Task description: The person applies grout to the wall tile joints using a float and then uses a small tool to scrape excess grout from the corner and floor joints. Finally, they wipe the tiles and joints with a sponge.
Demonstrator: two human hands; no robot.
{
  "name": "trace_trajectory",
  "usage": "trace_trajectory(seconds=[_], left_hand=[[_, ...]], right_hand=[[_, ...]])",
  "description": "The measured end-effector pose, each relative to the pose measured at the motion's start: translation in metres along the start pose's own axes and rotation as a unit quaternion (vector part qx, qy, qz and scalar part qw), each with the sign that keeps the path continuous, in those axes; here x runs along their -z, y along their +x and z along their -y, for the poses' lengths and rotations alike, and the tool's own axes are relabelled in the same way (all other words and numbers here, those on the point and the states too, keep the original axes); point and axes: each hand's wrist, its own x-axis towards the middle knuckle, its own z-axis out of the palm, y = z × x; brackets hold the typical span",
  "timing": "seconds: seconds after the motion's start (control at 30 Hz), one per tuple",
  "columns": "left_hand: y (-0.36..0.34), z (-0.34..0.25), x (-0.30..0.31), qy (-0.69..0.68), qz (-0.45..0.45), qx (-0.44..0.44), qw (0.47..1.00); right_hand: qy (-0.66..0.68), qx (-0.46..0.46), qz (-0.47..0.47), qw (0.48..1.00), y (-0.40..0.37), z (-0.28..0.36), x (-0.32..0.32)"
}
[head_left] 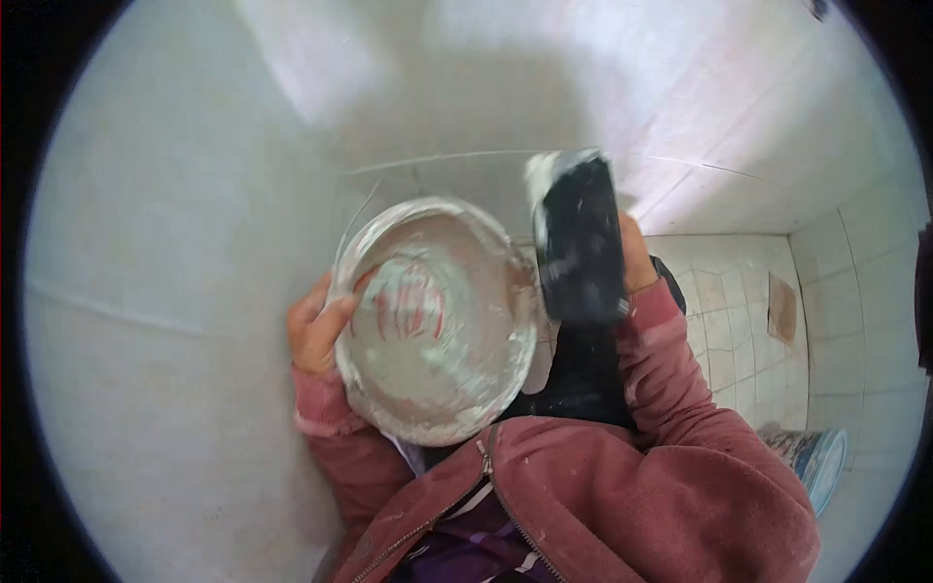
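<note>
My left hand (318,325) is closed on the left side of a round bucket (423,389), thumb over the rim. The bucket's mouth faces me; pale paste coats its rim and inner wall, and red marks show on its bottom. In my right hand (637,255), at the right of the bucket, is a float (583,238) with a flat black face and pale paste along its top and left edge. The float is slightly blurred and stands upright next to the rim. It hides its handle and most of my right fingers.
A pale smooth wall (185,194) rises ahead and to the left. On the right are a tiled floor (724,311) with a brown patch (780,307) and a tiled side wall (846,321). Another bucket (821,466) stands at lower right, behind my right arm.
</note>
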Motion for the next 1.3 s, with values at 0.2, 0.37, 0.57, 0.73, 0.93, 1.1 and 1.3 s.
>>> trace_trajectory(seconds=[0.2,0.37,0.57,0.73,0.93,1.1,1.3], left_hand=[[-0.001,0.012,0.025,0.125,-0.053,-0.026,0.99],[0.011,0.024,0.069,0.148,-0.061,0.005,0.987],[-0.009,0.019,0.118,0.343,-0.056,-0.048,0.936],[-0.015,0.011,0.072,0.175,-0.074,-0.02,0.982],[-0.033,0.016,0.03,0.101,-0.117,-0.002,0.988],[-0.044,0.008,0.027,0.098,-0.042,0.027,0.994],[-0.041,0.009,0.03,0.105,-0.033,0.01,0.994]], right_hand=[[0.227,0.192,-0.112,0.948,0.035,-0.016,0.08],[0.26,0.238,-0.257,0.9,0.108,-0.1,0.107],[-0.087,0.294,-0.422,0.853,0.119,-0.131,0.078],[0.201,0.255,-0.356,0.876,0.143,-0.177,0.089],[0.318,0.173,-0.233,0.903,0.098,-0.148,0.067],[-0.016,0.373,-0.362,0.854,0.091,-0.106,0.06],[-0.175,0.401,-0.39,0.81,0.096,-0.09,0.073]])
